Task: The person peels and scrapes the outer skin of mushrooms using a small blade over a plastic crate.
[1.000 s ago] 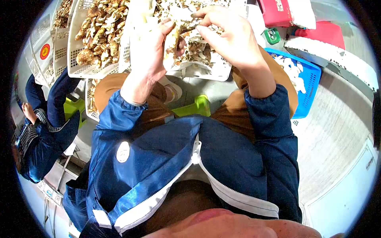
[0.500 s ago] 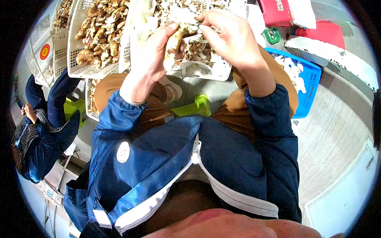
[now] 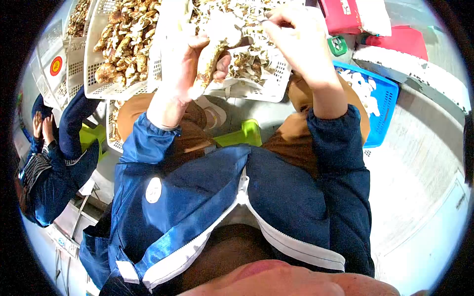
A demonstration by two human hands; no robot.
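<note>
A large mushroom (image 3: 209, 61) with a pale, overexposed cap and a brown-streaked stem lies in my left hand (image 3: 186, 66), whose fingers wrap around the stem. The stem end points down towards me. To the right of the cap is my right hand (image 3: 296, 37), apart from the mushroom, its thumb and fingers pinched together. What the pinch holds, if anything, is too small and bright to make out. Both hands are above a white basket (image 3: 266, 92) strewn with pale and brown mushroom trimmings.
Brown whole mushrooms (image 3: 129, 44) fill a white crate on the left. A blue basket (image 3: 387, 106) of white pieces stands at right, near a small green container (image 3: 337, 45) and red items (image 3: 397, 42). Another person (image 3: 57, 158) sits at far left. Something lime green (image 3: 242, 134) is between my knees.
My right hand has moved right, away from the mushroom. My left hand has shifted slightly left and down with the mushroom. The other person's hands have opened apart.
</note>
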